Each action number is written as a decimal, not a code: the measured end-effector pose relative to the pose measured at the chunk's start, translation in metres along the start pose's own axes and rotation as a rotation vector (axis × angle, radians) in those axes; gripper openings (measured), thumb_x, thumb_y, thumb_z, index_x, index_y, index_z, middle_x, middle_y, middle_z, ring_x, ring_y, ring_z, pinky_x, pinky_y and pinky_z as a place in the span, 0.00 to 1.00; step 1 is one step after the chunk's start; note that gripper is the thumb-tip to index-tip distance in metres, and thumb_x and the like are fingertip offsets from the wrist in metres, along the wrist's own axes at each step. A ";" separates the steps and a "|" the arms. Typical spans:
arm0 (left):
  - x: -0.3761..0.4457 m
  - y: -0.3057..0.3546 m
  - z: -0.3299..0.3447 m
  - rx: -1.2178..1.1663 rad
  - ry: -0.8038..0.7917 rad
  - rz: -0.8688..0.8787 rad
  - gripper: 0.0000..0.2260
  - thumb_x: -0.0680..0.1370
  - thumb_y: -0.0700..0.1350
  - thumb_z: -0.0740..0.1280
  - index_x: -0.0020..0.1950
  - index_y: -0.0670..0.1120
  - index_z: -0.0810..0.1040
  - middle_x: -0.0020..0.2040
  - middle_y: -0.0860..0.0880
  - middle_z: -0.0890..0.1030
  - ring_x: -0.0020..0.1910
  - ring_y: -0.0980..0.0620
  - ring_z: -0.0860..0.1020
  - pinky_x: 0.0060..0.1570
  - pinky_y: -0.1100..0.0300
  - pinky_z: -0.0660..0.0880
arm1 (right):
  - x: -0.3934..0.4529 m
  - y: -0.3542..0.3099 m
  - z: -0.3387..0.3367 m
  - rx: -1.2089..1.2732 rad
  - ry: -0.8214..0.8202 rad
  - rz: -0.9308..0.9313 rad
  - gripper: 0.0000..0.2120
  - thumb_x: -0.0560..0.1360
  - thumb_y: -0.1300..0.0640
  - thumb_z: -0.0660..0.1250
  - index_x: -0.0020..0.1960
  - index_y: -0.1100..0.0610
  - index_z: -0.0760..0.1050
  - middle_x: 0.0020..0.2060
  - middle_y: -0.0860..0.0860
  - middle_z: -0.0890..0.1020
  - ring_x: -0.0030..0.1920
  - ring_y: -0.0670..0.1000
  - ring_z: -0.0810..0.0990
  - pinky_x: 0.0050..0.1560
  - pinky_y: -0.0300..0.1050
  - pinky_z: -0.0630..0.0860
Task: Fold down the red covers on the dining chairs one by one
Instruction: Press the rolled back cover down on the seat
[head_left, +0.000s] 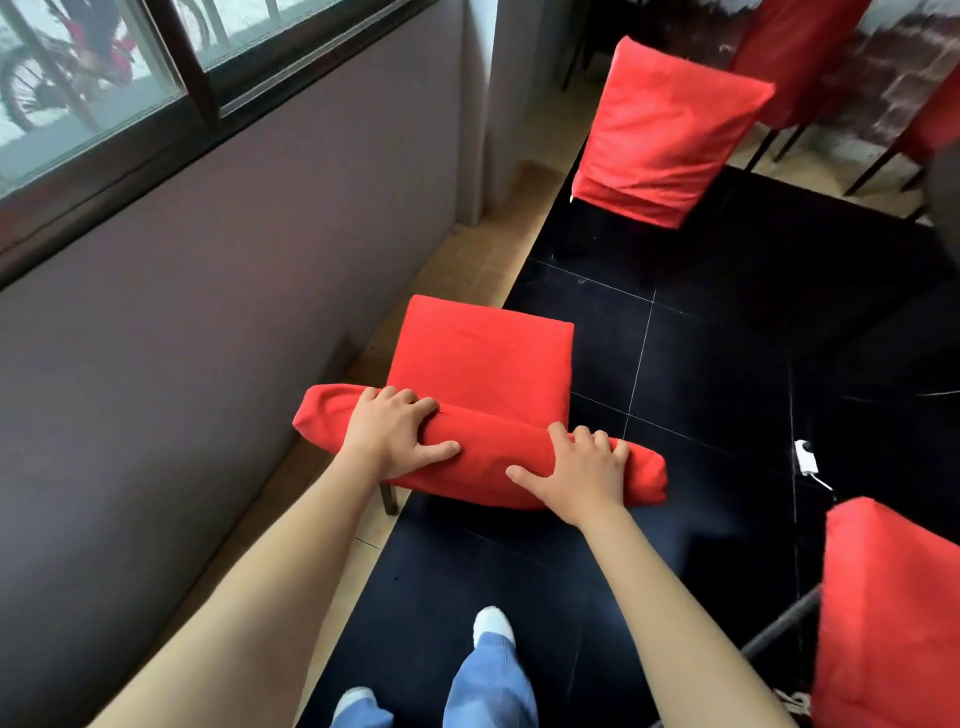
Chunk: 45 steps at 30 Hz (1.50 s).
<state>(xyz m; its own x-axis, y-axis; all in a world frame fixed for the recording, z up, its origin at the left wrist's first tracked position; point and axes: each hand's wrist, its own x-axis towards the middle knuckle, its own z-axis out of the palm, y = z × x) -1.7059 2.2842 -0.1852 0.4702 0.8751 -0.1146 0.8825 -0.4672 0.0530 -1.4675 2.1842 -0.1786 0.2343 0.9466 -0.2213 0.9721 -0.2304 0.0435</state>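
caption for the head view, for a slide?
Both hands, left and right, grip the red cover over a chair back.

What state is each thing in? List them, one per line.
near chair cover: bunched at the backrest top, both hands on it
left hand: fingers curled over the cover
right hand: fingers curled over the cover
far chair cover: bunched partway down the backrest
right-edge chair cover: over the backrest

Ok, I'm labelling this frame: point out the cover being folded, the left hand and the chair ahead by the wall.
cover (488, 364): head view, on the flat seat part.
left hand (390, 434): head view, back of the hand.
far chair (665, 124): head view, middle of its covered backrest.
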 end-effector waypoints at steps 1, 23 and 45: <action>0.001 -0.002 0.000 0.004 0.002 0.019 0.42 0.62 0.79 0.43 0.62 0.57 0.74 0.54 0.51 0.79 0.54 0.47 0.75 0.53 0.52 0.65 | -0.003 -0.002 0.002 0.002 0.022 0.018 0.49 0.59 0.19 0.39 0.66 0.48 0.67 0.55 0.52 0.77 0.57 0.57 0.73 0.57 0.57 0.63; 0.068 0.003 -0.001 0.028 0.102 0.147 0.42 0.63 0.78 0.41 0.57 0.54 0.79 0.50 0.53 0.80 0.48 0.48 0.75 0.49 0.53 0.67 | 0.052 0.020 -0.003 -0.017 0.109 0.103 0.47 0.60 0.20 0.39 0.61 0.49 0.71 0.51 0.50 0.77 0.55 0.54 0.73 0.58 0.54 0.64; 0.138 0.018 -0.011 -0.014 0.056 0.105 0.45 0.62 0.79 0.41 0.63 0.55 0.75 0.54 0.53 0.81 0.53 0.48 0.76 0.56 0.53 0.66 | 0.116 0.048 -0.032 0.036 -0.069 0.099 0.49 0.61 0.19 0.40 0.68 0.50 0.66 0.59 0.51 0.78 0.62 0.56 0.73 0.66 0.61 0.59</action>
<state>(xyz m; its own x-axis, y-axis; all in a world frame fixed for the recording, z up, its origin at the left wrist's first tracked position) -1.6246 2.3979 -0.1893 0.5590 0.8275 -0.0524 0.8285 -0.5549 0.0757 -1.3938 2.2900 -0.1712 0.3266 0.9015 -0.2839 0.9430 -0.3311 0.0333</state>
